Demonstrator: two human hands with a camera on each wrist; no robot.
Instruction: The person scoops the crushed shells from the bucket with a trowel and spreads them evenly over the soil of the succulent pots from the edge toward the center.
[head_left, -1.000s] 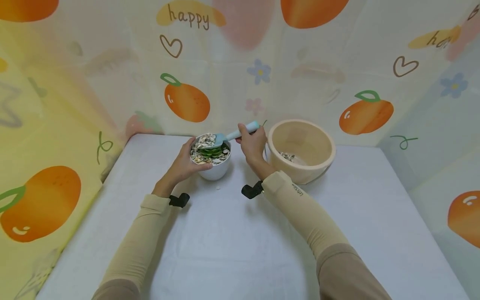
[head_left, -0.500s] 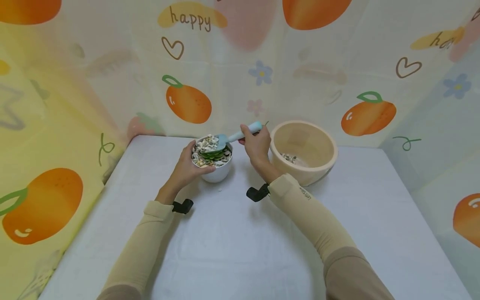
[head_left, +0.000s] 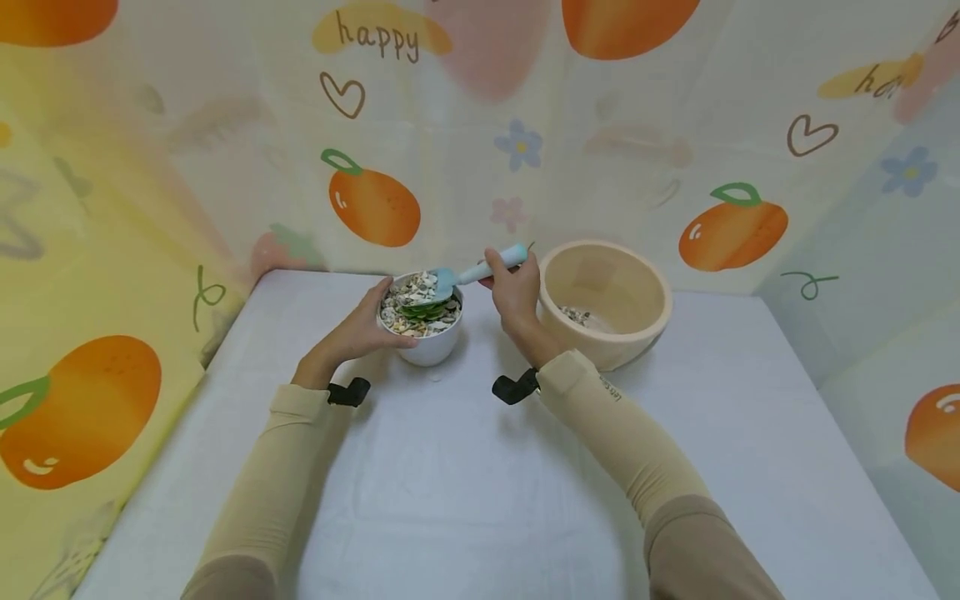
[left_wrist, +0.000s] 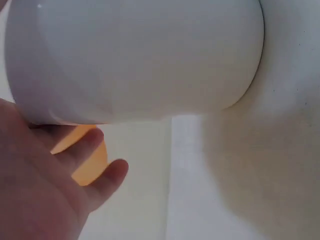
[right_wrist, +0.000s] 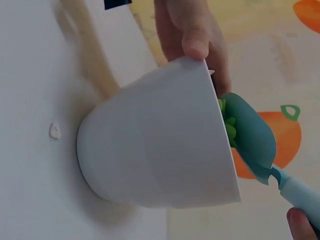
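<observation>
A white flower pot (head_left: 429, 348) stands on the table, filled with pale pebbles (head_left: 403, 293) around a green succulent (head_left: 423, 312). My left hand (head_left: 366, 323) grips the pot from its left side, thumb across the front near the rim; the left wrist view shows some fingers held off the wall. With my right hand (head_left: 515, 287) I hold the handle of a light blue garden trowel (head_left: 480, 271). Its blade (right_wrist: 252, 131) is over the pot's mouth, close above the succulent's leaves. Part of the succulent is hidden by the blade.
A large beige planter (head_left: 606, 333) stands just right of my right hand, with a small patch of pebbles (head_left: 575, 315) inside. One loose pale stone (right_wrist: 55, 131) lies on the white-covered table (head_left: 450, 500) by the pot. A fruit-printed curtain (head_left: 465, 167) rises behind the table.
The trowel and my right hand have shifted slightly right over the pot, uncovering more pebbles on its left. My left wrist has moved a little left, with the hand still at the pot.
</observation>
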